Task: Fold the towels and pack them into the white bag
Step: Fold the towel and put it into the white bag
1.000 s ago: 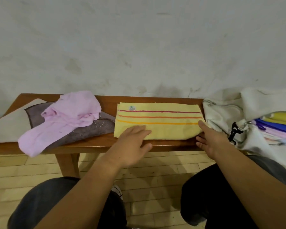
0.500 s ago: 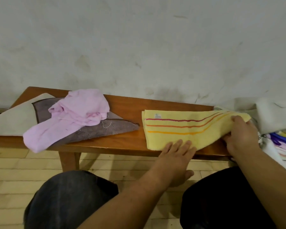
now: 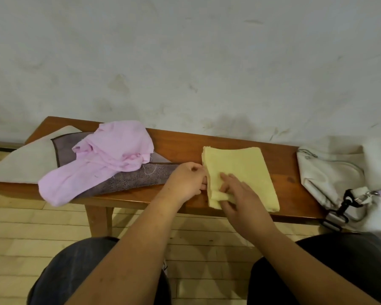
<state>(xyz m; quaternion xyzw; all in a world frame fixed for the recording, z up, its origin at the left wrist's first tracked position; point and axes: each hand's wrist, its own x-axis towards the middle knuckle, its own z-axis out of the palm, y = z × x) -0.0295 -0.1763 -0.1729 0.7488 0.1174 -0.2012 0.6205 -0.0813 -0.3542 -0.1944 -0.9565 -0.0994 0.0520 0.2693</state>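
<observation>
A yellow towel lies folded in half on the wooden bench, plain side up. My left hand pinches its left edge with curled fingers. My right hand rests on the near left part of the towel, and its thumb and fingers pinch a small fold at the near corner. A crumpled pink towel lies on a flat purple-grey towel at the left, over a beige towel. The white bag sits at the bench's right end.
A black clip and strap hang at the bag's near side, with coloured folded cloth just showing at the right edge. A pale wall stands right behind the bench. My knees are below, over a wooden plank floor.
My right hand carried the towel's right end over to the left, halving it and hiding the stripes. My left hand moved from the near edge to the left edge.
</observation>
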